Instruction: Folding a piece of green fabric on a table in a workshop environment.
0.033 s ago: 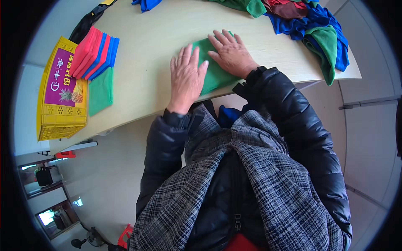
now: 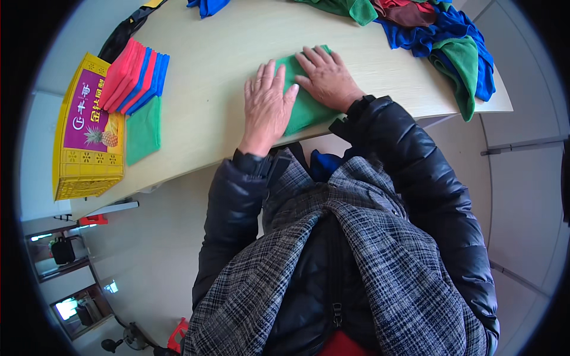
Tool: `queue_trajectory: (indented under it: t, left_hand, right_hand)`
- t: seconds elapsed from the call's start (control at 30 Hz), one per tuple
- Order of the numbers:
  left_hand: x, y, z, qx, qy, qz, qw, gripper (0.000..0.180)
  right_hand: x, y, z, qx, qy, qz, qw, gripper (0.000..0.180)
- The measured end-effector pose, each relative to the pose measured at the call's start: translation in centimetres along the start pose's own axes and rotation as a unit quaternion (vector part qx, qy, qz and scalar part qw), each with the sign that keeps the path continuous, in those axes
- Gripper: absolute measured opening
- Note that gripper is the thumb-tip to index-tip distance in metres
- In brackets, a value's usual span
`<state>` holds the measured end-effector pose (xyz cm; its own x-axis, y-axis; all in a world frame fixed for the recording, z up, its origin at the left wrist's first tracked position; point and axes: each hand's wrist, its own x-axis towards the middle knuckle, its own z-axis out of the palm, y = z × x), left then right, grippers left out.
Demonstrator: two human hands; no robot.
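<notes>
A green cloth [image 2: 304, 111], folded into a flat rectangle, lies near the front edge of the table. My left hand [image 2: 267, 107] rests flat over its left side with the fingers stretched out. Across its upper right part lies my right hand [image 2: 328, 80], palm down and fingers spread. Neither hand grips the cloth, and both cover parts of it. To the left, a leaning stack of folded red and blue cloths [image 2: 133, 80] stands with a folded green cloth [image 2: 144, 132] at its near end.
A yellow plastic crate [image 2: 89, 172] stands at the table's left end, beside the stack. Loose blue, green and red cloths [image 2: 439, 38] are heaped at the right, one green corner hanging over the edge. A blue cloth [image 2: 208, 6] lies at the far side of the table [image 2: 202, 89].
My left hand has shifted very slightly to the right, and my right hand a touch toward me. The green cloth stays flat beneath them.
</notes>
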<state>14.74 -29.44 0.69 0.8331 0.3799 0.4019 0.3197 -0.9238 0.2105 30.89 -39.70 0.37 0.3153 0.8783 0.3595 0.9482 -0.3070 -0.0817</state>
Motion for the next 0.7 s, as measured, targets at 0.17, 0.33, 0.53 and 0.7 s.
queue_trajectory:
  t: [0.17, 0.33, 0.53, 0.7]
  left_hand:
    - [0.8, -1.1, 3.5, 0.003, -0.042, -0.032, 0.999, 0.064]
    - [0.8, -0.6, 2.9, 0.006, -0.066, -0.051, 0.997, 0.065]
    - [-0.7, -0.6, 2.1, 0.003, -0.06, -0.057, 0.997, 0.064]
    - [-1.0, 0.2, 1.8, 0.016, -0.051, -0.067, 0.996, 0.063]
  right_hand:
    - [-0.2, 0.6, 1.8, 0.011, -0.014, 0.019, 1.0, 0.058]
    - [-0.3, 0.9, 1.1, 0.016, -0.017, 0.008, 1.0, 0.058]
    - [-3.1, 0.2, 0.0, 0.01, 0.023, 0.026, 0.999, 0.058]
    - [-3.6, 1.1, 0.0, 0.038, -0.003, 0.025, 0.999, 0.057]
